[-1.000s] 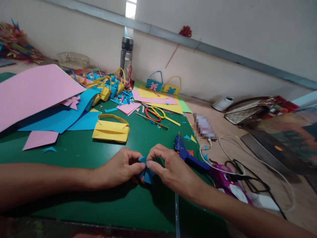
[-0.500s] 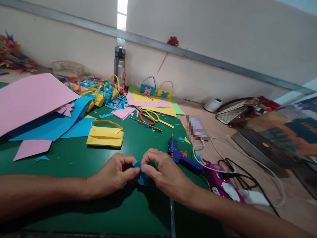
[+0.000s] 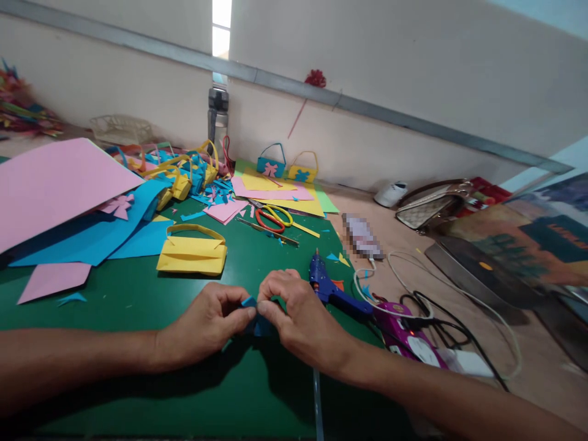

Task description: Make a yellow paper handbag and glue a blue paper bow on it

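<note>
Between my fingertips is a small piece of blue paper [image 3: 248,302], mostly hidden by the fingers. My left hand [image 3: 212,315] pinches its left side with thumb and forefinger. On the other side, my right hand [image 3: 291,309] is closed on the same paper, its fingertips touching those of the left. Beyond my left hand a folded yellow paper bag [image 3: 192,254] with a strip handle lies on the green board [image 3: 138,392]. A blue glue gun [image 3: 333,288] rests just past my right hand, with a clear glue stick [image 3: 316,404] nearer me.
Scissors [image 3: 271,219] with red and yellow handles lie ahead, near coloured paper sheets [image 3: 280,193]. Large pink paper [image 3: 59,184] covers the left. Two small decorated paper bags [image 3: 271,167] stand by the wall. A purple power strip [image 3: 408,337] with tangled cables is at right.
My right fingers have shifted slightly on the blue paper, and less of it shows below them. The whole view has moved a little; the other things lie as before.
</note>
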Demonstrator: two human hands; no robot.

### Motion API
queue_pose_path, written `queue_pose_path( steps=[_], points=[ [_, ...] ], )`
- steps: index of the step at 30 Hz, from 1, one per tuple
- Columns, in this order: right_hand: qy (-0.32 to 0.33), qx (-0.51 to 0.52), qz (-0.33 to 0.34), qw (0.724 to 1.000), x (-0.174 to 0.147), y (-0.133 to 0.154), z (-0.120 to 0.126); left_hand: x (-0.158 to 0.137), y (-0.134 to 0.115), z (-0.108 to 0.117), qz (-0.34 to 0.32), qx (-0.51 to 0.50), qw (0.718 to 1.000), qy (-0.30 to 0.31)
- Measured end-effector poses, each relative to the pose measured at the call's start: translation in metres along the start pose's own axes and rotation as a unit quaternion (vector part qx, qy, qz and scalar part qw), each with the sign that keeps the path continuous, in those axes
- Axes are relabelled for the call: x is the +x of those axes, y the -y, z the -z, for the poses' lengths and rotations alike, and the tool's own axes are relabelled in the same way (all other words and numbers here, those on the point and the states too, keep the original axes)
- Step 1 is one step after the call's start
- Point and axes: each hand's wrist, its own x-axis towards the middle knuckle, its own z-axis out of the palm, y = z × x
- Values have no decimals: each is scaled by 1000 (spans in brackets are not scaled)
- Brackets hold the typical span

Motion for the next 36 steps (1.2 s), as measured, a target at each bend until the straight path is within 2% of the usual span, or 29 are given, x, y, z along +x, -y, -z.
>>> queue_pose_path(
  steps=[4,8,14,18,23,30,36],
  points=[
    [44,82,-32,995,7,-1,11,6,-5,5,60,-95,994,10],
    [55,215,-102,970,12,-5,20,12,-3,8,104,-213,971,12],
    [65,234,-116,963,20,-13,17,18,0,7,104,-269,957,0],
    [76,231,-137,960,23,-12,15,19,-1,7,103,-253,962,5],
    [70,198,-142,967,23,-11,19,19,-4,10,66,-219,973,9],
    [55,99,-46,992,16,-16,16,20,-15,8,23,-59,997,-40],
    [47,57,-10,997,12,-11,17,17,-13,10,-22,-32,998,-44]
  ],
)
